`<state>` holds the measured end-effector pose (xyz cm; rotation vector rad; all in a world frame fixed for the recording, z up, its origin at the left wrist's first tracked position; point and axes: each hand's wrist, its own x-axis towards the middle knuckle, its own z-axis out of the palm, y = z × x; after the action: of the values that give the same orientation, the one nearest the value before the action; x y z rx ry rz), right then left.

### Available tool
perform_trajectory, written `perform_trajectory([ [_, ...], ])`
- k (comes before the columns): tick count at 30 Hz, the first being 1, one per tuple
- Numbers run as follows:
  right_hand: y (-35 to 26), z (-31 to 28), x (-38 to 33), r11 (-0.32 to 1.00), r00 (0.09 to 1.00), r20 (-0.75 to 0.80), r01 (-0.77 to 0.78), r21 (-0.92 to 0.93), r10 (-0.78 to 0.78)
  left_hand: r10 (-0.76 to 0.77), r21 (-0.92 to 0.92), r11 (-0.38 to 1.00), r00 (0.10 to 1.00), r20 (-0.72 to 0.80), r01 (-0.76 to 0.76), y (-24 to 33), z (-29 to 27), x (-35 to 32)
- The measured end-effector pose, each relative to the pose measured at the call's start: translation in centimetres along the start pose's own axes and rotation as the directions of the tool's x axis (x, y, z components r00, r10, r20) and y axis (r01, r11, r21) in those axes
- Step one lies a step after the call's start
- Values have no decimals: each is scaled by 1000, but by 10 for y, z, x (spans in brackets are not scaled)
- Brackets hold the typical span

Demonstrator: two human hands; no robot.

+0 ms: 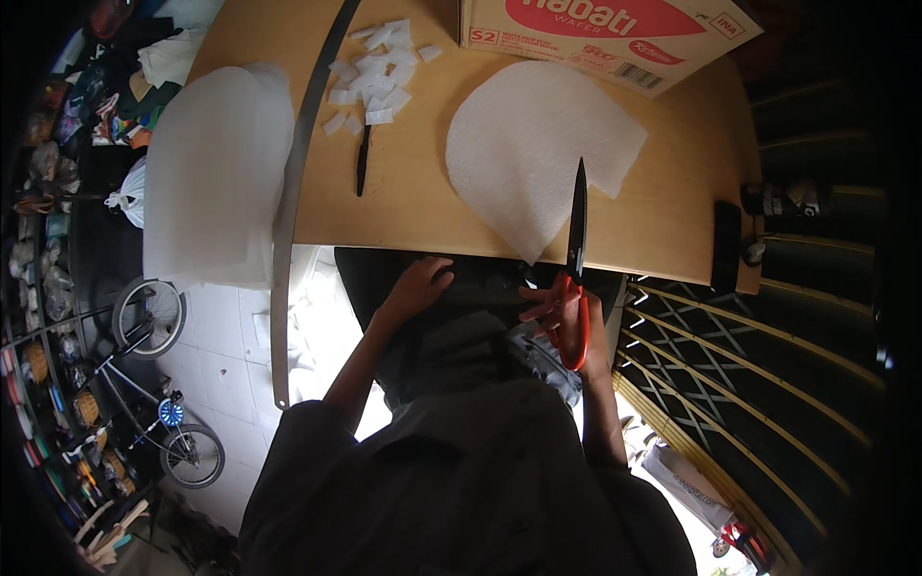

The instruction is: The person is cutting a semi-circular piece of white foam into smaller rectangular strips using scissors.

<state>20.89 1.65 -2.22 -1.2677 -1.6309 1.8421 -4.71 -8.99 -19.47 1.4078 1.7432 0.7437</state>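
My right hand [547, 305] grips scissors [579, 226] with orange-red handles. Their dark blades look shut and point up across the table's near edge. Just past the blades lies a white, felt-like sheet [528, 134], rounded on the far side, with a notched right side and a point reaching over the near edge. My left hand [421, 285] is by that edge to the left, fingers loosely bent and apart, with nothing seen in it. Beyond it are a slim black pen-like tool [362, 163] and a loose pile of small white slips [379, 77].
A long metal ruler [285, 230] runs along the table's left part, jutting past the edge. Stacked white sheets [216, 182] overhang beside it. A cardboard box [605, 43] stands at the far side. A bicycle [144, 394] is at left, a folding metal gate [730, 355] at right.
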Motion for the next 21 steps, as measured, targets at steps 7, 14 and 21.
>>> perform_trajectory([
  [7, 2, -4, -9, 999, 996, 81, 47, -16, -45, -70, -411, 910, 998, -4, 62, 151, -62, -11],
  [14, -6, -13, -25, 998, 994, 85, -60, -33, 63, 512, 246, 856, 810, -288, -454, 191, -86, 50],
  [21, -18, -16, -41, 979, 979, -65, -197, -50, 194, 459, 448, 806, 886, -59, -388, 202, -64, 57],
])
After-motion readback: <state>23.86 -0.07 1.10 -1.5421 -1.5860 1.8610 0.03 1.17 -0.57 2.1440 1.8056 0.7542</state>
